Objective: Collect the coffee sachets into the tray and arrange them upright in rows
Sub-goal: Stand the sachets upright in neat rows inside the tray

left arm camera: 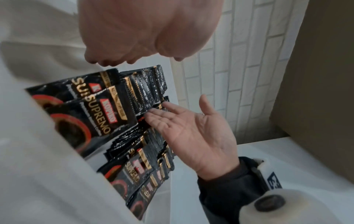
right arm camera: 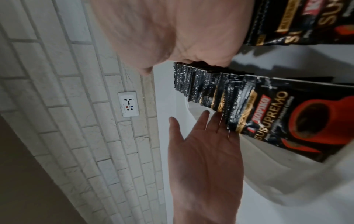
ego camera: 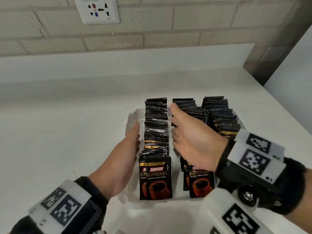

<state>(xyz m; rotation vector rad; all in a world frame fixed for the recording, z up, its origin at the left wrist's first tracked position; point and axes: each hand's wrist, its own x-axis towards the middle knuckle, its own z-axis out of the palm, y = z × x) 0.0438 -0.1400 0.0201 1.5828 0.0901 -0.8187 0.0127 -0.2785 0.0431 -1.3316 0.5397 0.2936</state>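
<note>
I am squaring three upright rows of sachets in the tray, left hand and right hand both spread flat; no loose sachets are showing.

We see three upright rows of Kopiko Supremo sachets in the white tray | our left hand flat along the tray's left edge | our right hand open beside the middle row | tray on the white counter.

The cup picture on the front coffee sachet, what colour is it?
Red, on a black coffee sachet with gold lettering. The right wrist view shows it best.
</note>
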